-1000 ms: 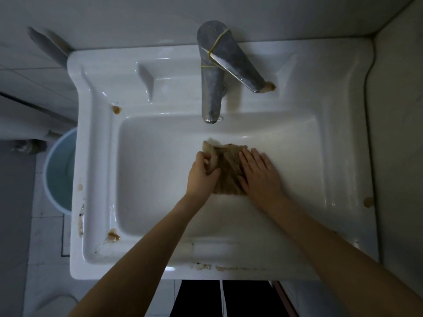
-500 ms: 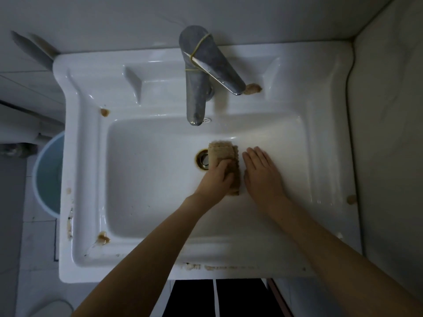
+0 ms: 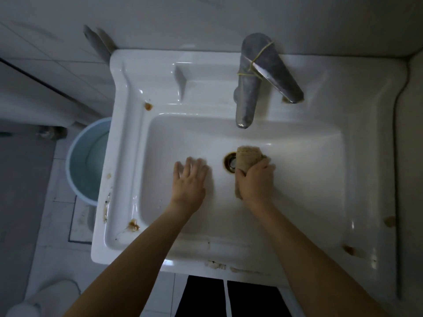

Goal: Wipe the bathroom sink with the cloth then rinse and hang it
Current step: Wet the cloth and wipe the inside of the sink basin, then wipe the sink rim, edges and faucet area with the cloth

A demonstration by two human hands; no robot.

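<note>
White and stained at its rim, the bathroom sink (image 3: 128, 156) now shows the cloth (image 3: 248, 160) passed from the left hand (image 3: 188, 179) to the right hand (image 3: 256, 181). The right hand clenches it, bunched, beside the drain (image 3: 229, 161); the left rests flat and empty in the basin, so wiping looks under way.

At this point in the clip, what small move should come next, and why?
Probably sweep the cloth across the basin floor, away from the drain. The right hand grips the folded cloth beside the drain, the left hand lies flat and empty on the basin, and brown stains show on the sink rim, so wiping looks unfinished.
</note>
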